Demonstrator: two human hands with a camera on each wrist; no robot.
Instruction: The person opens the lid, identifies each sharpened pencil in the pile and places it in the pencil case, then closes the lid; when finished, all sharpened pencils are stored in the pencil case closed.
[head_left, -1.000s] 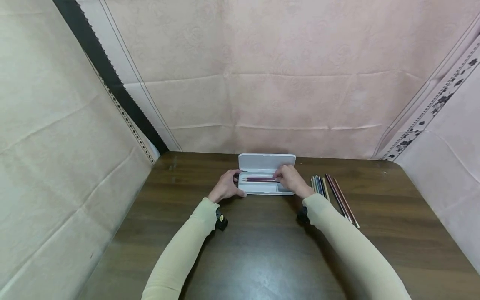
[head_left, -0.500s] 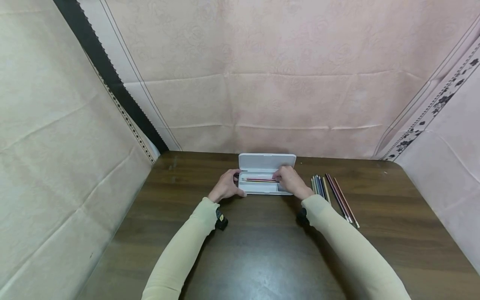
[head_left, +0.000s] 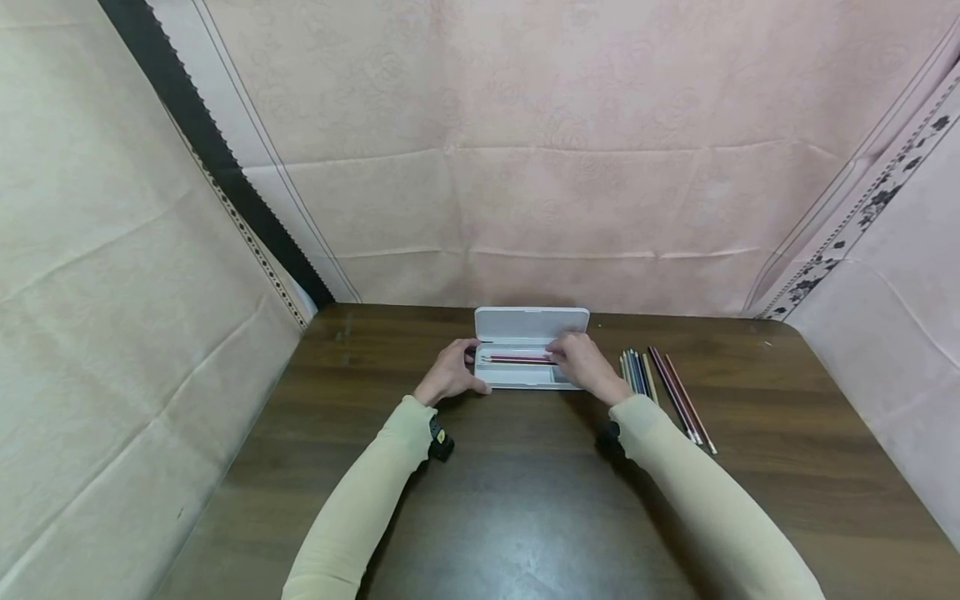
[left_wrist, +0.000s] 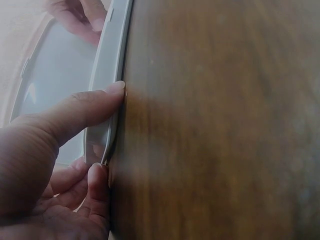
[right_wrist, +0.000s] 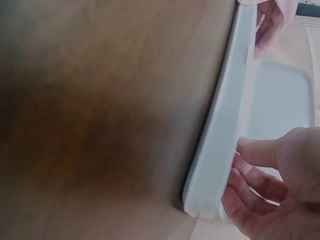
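Note:
A white pencil case (head_left: 517, 379) lies near the table's far edge, its lid (head_left: 532, 322) raised toward the back. My left hand (head_left: 452, 371) grips the case's left end. In the left wrist view, the thumb (left_wrist: 92, 110) presses the front wall while the other fingers curl around the corner. Dark red and light pencils (head_left: 513, 359) lie lengthwise inside the case. Over its right half, my right hand (head_left: 583, 362) pinches the pencils' right ends. From the right wrist, the case's wall (right_wrist: 220, 125) hides those fingertips and whatever is between them.
Several loose coloured pencils (head_left: 636, 372) lie on the brown table (head_left: 510, 500) to the right of the case, beside the right forearm. Darker red pencils (head_left: 682, 396) lie fanned at the group's right side. Pale cloth (head_left: 585, 192) hangs behind the table and along both sides.
The pencils inside the case have shifted very slightly under my right fingers. My left hand keeps its place on the case, and the view has moved a touch.

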